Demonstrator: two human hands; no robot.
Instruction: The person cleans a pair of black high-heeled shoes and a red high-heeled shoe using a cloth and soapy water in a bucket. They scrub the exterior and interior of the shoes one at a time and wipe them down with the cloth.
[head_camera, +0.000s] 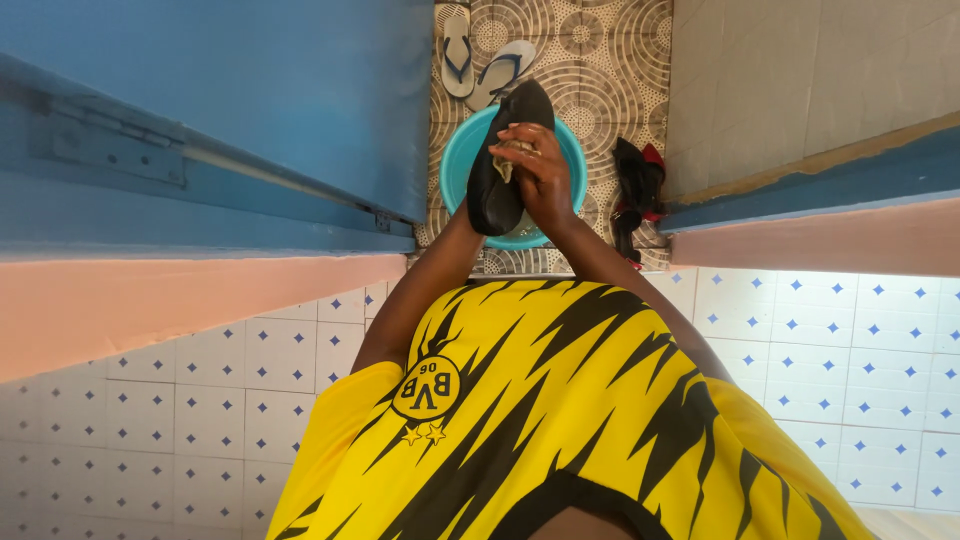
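A black shoe (495, 185) is held upright over a teal plastic basin (452, 160) that stands on the patterned floor. My left hand (467, 217) reaches under the shoe's lower end and grips it; its fingers are hidden behind the shoe. My right hand (545, 175) lies over the shoe's side with the fingers curled, pressing a small pale cloth (515, 150) against it. Both forearms stretch out from my yellow and black jersey (540, 420).
A pair of blue and white flip-flops (480, 60) lies beyond the basin. A black and red item (638, 190) sits to the basin's right. A blue door (250, 100) stands on the left, with a blue frame (830, 180) and pale wall on the right. White tiles with blue diamonds (850, 350) run on both sides.
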